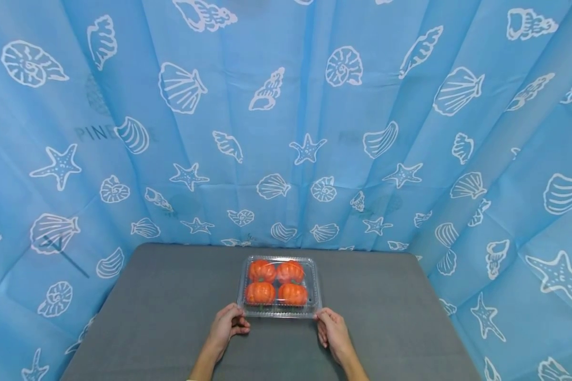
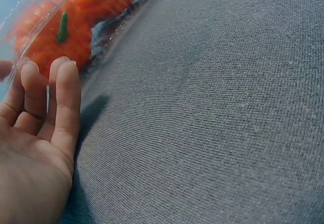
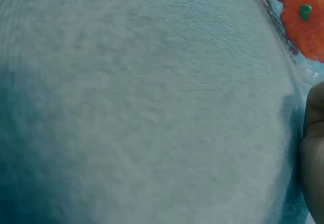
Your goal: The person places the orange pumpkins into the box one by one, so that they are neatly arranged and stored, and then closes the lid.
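A clear plastic clamshell box (image 1: 314, 280) sits on the grey table, its lid down over several small orange pumpkins (image 1: 260, 292) with green stems. At its near left corner, my left hand (image 1: 225, 329) pinches the rim between thumb and fingers. My right hand (image 1: 334, 333) grips the near right corner in the same way. The left wrist view has the fingers of the left hand (image 2: 40, 133) bent up at the box edge, beside a pumpkin (image 2: 61, 37). Only a sliver of the right hand (image 3: 315, 153) enters the right wrist view, below a pumpkin (image 3: 306, 24).
Grey cloth covers the table (image 1: 381, 307), which extends to both sides of the box. A blue curtain (image 1: 286, 132) printed with white shells and starfish hangs behind the table and along its sides.
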A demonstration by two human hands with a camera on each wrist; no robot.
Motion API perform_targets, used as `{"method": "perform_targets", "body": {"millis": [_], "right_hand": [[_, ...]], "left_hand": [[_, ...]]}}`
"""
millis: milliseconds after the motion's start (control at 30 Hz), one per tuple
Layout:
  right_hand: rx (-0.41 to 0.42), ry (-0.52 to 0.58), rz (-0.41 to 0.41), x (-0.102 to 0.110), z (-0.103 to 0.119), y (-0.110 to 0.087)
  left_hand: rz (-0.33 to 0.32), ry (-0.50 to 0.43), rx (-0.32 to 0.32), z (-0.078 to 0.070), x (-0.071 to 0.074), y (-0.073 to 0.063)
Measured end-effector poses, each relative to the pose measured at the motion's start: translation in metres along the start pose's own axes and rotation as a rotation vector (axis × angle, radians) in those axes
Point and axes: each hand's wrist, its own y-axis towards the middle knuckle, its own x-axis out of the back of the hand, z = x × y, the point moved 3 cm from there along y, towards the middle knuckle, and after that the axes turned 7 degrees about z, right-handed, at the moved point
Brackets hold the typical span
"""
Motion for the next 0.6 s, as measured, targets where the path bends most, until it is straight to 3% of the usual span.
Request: {"method": "perform_targets", "body": {"millis": [233,600], "right_hand": [[-0.031,0.033,0.023,0.0023,0.0044,-0.0015],[-0.027,0.058,-0.003,0.0008,0.0050,-0.0011]], "left_hand": [[0.016,-0.006,-0.007,-0.0018,-0.0005,-0.0005],[-0.024,-0.005,0.017,-0.0018,-0.0004,-0.0009]]}}
